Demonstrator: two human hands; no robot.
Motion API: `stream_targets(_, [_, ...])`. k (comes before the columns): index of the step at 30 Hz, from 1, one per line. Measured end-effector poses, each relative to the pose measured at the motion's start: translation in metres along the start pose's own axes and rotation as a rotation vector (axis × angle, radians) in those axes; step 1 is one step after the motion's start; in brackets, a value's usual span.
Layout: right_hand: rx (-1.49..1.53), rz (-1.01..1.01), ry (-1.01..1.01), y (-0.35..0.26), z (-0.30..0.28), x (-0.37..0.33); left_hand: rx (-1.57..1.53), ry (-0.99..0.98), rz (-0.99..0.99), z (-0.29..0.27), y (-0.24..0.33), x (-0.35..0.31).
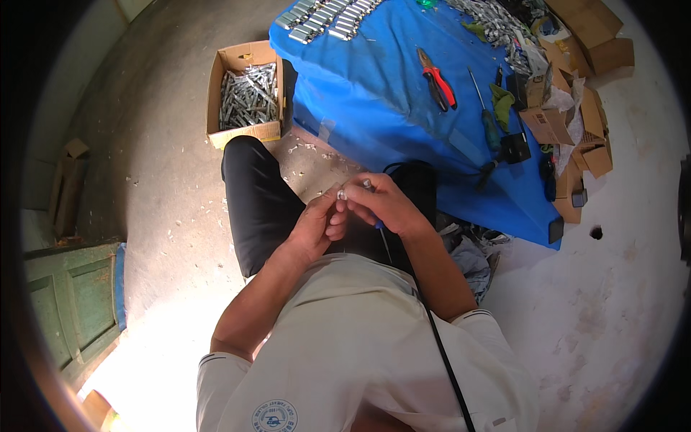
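Observation:
My hands meet in front of my lap. The fingers of my left hand [317, 223] are closed in a pinch on a small shiny silver piece [342, 194], whose exact kind is too small to tell. My right hand [392, 205] is closed too, its fingertips against the same piece. Through the right hand's grip runs what looks like a screwdriver [379, 225], with a blue part and a thin shaft pointing down toward my shirt. Most of its handle is hidden by the fingers.
A cardboard box [214, 108] of silver metal parts stands on the floor ahead left. The blue-covered table [353, 79] bears rows of metal parts [331, 16], red-and-black pliers [437, 83], a green-handled screwdriver [489, 126] and a heap of parts [497, 29]. Cardboard boxes [547, 126] lie along its right side.

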State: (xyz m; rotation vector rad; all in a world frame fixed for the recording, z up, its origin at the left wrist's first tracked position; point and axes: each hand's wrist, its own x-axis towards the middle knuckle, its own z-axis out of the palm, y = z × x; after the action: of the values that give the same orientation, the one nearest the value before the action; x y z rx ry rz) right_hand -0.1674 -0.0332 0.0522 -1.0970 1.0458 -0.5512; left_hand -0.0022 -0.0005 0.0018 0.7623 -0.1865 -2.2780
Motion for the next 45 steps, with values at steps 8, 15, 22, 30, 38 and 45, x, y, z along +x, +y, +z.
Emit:
stream_targets(8, [-0.026,0.006,-0.024,-0.008,0.001,-0.003,-0.014,-0.010,-0.007,-0.001,0.000,0.000])
stream_targets(15, [-0.030,0.006,0.012,-0.006,0.001,-0.003,-0.059,-0.026,0.024,-0.001,0.002,-0.002])
stream_targets(22, [0.035,0.035,0.059,-0.004,0.003,-0.006,-0.113,-0.026,0.044,-0.001,0.002,-0.003])
stream_targets(30, [-0.005,0.012,0.063,-0.008,0.007,-0.008,-0.135,-0.059,0.044,-0.002,0.001,-0.003])
stream_targets(38, [0.001,0.001,0.084,-0.005,0.008,-0.008,-0.144,-0.073,0.046,-0.007,-0.002,0.000])
stream_targets(45, [0.015,0.010,0.068,-0.003,0.008,-0.007,-0.136,-0.067,0.043,-0.009,-0.003,0.001])
